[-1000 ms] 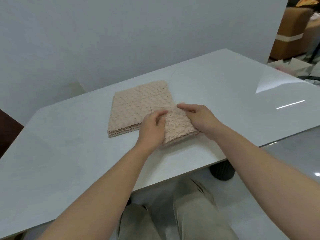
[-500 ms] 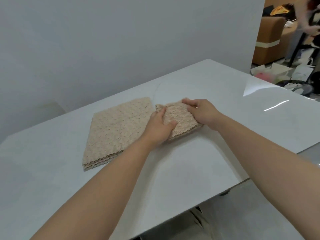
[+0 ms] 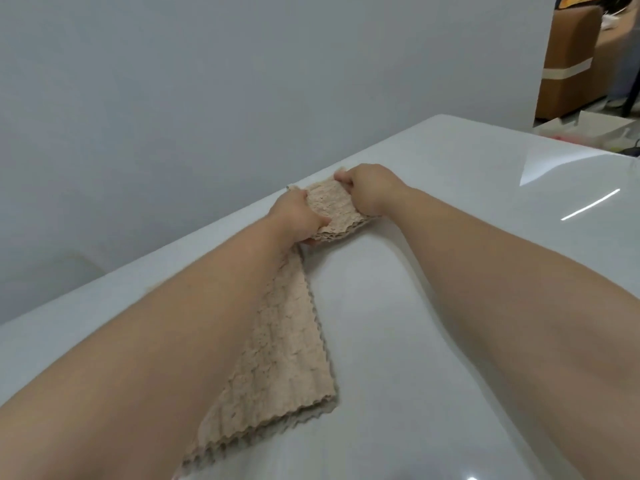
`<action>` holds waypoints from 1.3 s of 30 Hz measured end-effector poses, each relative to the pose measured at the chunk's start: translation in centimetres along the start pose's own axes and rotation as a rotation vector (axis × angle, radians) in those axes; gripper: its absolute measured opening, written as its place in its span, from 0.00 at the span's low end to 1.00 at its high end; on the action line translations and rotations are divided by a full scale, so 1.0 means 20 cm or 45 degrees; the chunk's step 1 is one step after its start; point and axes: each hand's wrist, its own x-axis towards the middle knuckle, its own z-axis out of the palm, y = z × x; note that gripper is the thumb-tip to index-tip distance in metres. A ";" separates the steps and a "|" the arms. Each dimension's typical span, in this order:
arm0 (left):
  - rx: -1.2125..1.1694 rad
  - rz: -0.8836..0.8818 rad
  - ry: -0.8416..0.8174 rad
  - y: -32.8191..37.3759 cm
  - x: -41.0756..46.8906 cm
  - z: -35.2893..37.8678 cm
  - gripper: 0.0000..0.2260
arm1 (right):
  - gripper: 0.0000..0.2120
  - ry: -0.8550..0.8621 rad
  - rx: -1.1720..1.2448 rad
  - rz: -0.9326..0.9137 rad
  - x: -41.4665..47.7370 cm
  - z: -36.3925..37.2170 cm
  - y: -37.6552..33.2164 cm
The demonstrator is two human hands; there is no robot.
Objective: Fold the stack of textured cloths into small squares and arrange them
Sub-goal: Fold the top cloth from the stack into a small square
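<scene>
Both arms out fwd, L hand [image 3: 298, 216] & R hand [image 3: 370, 192] close together, fingers [image 3: 341, 175] curled (gripping folded cloth [image 3: 330, 206])

**Tabletop layout**

Far side of white glossy tabletop [image 3: 450, 306]: small beige folded cloth square [image 3: 332, 209], gripped between left hand [image 3: 294, 216] and right hand [image 3: 367, 192]. Nearer, left of centre, partly under left forearm: flat beige textured cloth stack [image 3: 287, 348]. Beyond, far right: brown cardboard box [image 3: 568, 64].

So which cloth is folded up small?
The far cloth, held between left grip and right grip. The big stack nearer you lies flat, unfolded.
</scene>
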 end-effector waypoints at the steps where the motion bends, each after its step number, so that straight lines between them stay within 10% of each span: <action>1: 0.020 -0.011 0.005 -0.01 0.06 0.00 0.32 | 0.23 -0.012 -0.038 -0.010 0.05 0.02 0.01; 5: 0.051 -0.037 -0.021 -0.05 0.20 0.08 0.35 | 0.24 -0.009 -0.107 0.008 0.15 0.07 0.08; 14: 0.199 -0.221 -0.156 0.06 0.24 0.11 0.07 | 0.22 0.041 -0.334 0.064 0.19 0.10 0.09; 22: 0.653 0.070 0.158 0.11 0.27 0.09 0.21 | 0.18 0.378 -0.156 0.163 0.20 0.02 0.11; 39: 0.709 0.011 -0.057 -0.11 0.29 0.28 0.32 | 0.25 -0.102 0.080 0.015 0.27 0.24 0.19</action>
